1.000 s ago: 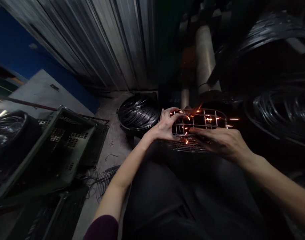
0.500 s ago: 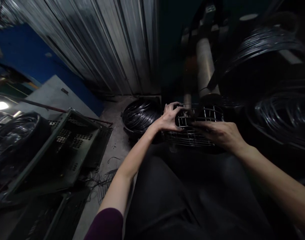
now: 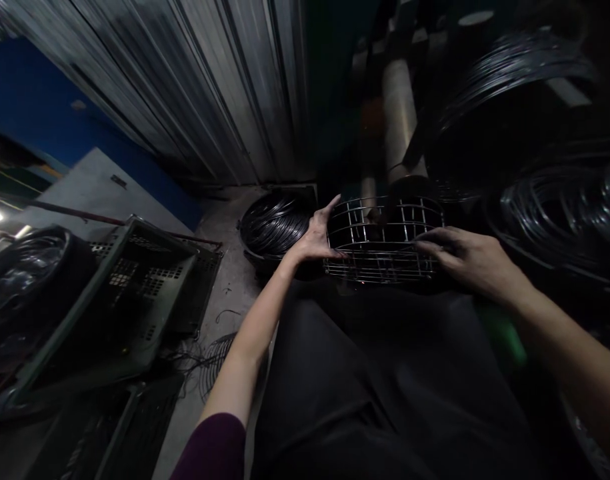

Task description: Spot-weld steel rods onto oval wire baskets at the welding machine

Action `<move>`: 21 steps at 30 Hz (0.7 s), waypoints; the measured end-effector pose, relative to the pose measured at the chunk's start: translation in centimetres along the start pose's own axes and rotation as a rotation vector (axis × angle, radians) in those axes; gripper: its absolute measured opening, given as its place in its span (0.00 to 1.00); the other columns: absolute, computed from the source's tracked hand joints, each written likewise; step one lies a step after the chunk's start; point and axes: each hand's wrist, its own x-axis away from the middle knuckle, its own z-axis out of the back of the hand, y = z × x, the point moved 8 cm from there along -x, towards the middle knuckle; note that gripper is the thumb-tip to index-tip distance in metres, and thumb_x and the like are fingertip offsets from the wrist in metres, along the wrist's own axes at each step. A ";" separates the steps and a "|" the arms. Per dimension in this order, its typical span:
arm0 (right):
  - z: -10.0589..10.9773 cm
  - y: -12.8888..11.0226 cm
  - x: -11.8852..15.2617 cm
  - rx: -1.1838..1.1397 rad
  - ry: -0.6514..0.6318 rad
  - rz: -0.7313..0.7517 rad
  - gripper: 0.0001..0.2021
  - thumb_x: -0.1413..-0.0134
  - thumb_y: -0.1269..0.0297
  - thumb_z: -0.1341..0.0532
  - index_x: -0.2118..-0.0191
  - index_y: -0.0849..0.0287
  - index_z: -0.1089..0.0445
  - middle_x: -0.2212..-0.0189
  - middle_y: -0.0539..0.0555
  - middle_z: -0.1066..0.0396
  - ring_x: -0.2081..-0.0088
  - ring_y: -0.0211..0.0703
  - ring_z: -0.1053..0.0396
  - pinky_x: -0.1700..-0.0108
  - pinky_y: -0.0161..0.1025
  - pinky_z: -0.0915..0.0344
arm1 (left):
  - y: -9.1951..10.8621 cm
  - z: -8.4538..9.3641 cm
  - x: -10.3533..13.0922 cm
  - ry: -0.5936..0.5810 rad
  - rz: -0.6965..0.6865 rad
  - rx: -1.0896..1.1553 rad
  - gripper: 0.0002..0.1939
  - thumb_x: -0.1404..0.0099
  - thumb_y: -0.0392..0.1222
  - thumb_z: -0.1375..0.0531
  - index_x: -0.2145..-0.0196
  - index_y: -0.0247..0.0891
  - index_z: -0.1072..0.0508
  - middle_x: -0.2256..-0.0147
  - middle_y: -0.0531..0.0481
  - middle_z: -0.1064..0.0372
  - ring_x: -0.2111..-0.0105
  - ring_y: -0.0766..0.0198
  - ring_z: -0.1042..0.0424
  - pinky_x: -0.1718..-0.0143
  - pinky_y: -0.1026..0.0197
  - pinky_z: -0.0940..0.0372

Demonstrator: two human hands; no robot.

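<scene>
A round wire cage (image 3: 379, 257) of thin shiny metal rods lies in front of me at the machine, beneath its cylindrical metal arm (image 3: 401, 113). My left hand (image 3: 315, 235) holds the cage's left end, thumb along the near side and fingers at the far rim. At the right end, the thumb and fingertips of my right hand (image 3: 467, 259) pinch the cage's edge. Dim light hides where the machine and the inside of the cage meet. A dark apron (image 3: 375, 387) covers my lap, just below the cage.
Left of the cage, a black tub holds coiled dark wire (image 3: 275, 223). A green plastic crate (image 3: 149, 293) stands farther left, with a black wire coil (image 3: 217, 363) on the floor beside it. Shiny wire coils (image 3: 559, 207) lie at right. Corrugated metal wall (image 3: 235, 87) rises behind.
My left hand has shifted left to the cage's end. My right hand has drawn back rightward from the middle to the right edge, leaving more of the cage visible. The view has tilted slightly.
</scene>
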 end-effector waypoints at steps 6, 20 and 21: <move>0.1 0.2 -0.1 -0.083 0.008 -0.018 0.10 0.45 0.58 0.40 0.62 0.56 0.24 0.63 0.54 0.23 0.62 0.42 0.26 0.52 0.39 0.31 | 0.1 0.2 -0.2 0.052 0.004 -0.003 0.73 0.63 0.67 0.28 0.30 0.38 0.61 0.33 0.31 0.57 0.38 0.40 0.43 0.37 0.39 0.48; 0.0 0.3 -1.8 -0.001 0.079 -0.017 0.08 0.44 0.62 0.38 0.62 0.58 0.24 0.64 0.56 0.24 0.64 0.40 0.27 0.57 0.35 0.33 | -0.8 1.2 -1.1 0.069 0.060 0.073 0.74 0.66 0.66 0.27 0.30 0.38 0.58 0.32 0.31 0.58 0.38 0.40 0.43 0.37 0.40 0.47; 0.0 0.5 -2.3 0.000 0.082 -0.021 0.07 0.44 0.63 0.38 0.62 0.58 0.24 0.64 0.55 0.24 0.64 0.40 0.27 0.57 0.35 0.33 | -1.0 1.4 -1.4 0.073 0.063 0.069 0.74 0.66 0.66 0.26 0.30 0.38 0.58 0.33 0.31 0.57 0.38 0.40 0.43 0.37 0.40 0.47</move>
